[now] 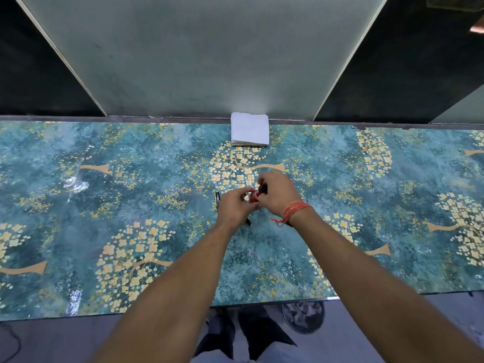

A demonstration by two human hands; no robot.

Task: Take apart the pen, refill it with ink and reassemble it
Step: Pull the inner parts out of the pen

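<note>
At a floral-patterned table [131, 205], a person's left hand [234, 208] pinches a small red cap [253, 197] while the right hand [277, 193] curls around a dark object, seemingly the ink bottle [262, 189]. Pen parts [217, 199] lie on the table just beside the left hand. Judged: the bottle is being opened or closed; the next move needs a steady bottle. Folded tissues [250, 129] sit well beyond.

The stack of white folded paper napkins [249, 129] lay at the far edge of the teal floral-patterned tabletop [104, 205]. Nearer, at centre, the left hand [234, 207] and right hand [277, 193] met over the tabletop. The slim black-and-silver pen part [217, 200] lay just left of the left hand.
</note>
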